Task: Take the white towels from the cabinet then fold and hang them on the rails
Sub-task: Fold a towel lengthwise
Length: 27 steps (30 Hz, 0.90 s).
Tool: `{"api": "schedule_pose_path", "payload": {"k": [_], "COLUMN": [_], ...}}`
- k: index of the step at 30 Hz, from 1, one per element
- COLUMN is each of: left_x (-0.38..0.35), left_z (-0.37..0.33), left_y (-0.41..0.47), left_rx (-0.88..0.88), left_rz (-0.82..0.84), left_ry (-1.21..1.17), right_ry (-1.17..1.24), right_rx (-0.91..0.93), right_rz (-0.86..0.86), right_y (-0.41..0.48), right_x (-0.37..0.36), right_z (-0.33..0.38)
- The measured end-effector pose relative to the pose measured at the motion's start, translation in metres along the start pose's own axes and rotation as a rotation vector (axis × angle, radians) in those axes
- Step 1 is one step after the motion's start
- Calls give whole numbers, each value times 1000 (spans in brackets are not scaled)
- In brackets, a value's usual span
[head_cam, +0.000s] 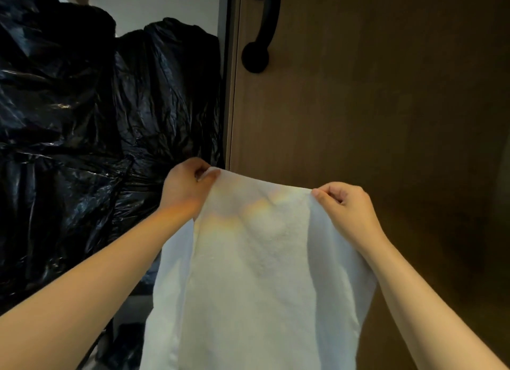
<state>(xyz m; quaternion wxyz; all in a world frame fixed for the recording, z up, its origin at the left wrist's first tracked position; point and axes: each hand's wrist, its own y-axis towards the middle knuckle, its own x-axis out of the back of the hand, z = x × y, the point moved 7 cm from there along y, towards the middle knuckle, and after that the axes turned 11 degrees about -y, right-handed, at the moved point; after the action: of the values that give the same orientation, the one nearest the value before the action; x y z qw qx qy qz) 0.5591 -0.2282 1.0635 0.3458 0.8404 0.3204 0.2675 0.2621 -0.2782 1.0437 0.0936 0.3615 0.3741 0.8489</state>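
Observation:
A white towel hangs in front of me, stretched by its top edge between both hands and falling past the bottom of the view. My left hand pinches the top left corner. My right hand pinches the top right corner. The towel's side edges curl backward, so it looks folded lengthwise. No rail is in view.
Bulky black plastic bags fill the open cabinet space on the left. A brown wooden cabinet door with a black curved handle stands close behind the towel on the right.

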Motion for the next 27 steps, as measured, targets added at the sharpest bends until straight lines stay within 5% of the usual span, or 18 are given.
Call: {"api": "schedule_pose_path", "payload": {"k": [6, 20, 27], "left_x": [-45, -64, -51], "left_z": [56, 137, 160], "left_y": [-44, -255, -316], "left_rx": [182, 816, 791], "left_rz": [198, 259, 198], "left_ry": [43, -250, -213], "right_ry": [-160, 223, 382], "right_rx": [-199, -421, -564], "right_rz": [158, 395, 387], "right_y": [-35, -185, -237], "right_x": [-47, -134, -160], "right_z": [-64, -107, -111]}}
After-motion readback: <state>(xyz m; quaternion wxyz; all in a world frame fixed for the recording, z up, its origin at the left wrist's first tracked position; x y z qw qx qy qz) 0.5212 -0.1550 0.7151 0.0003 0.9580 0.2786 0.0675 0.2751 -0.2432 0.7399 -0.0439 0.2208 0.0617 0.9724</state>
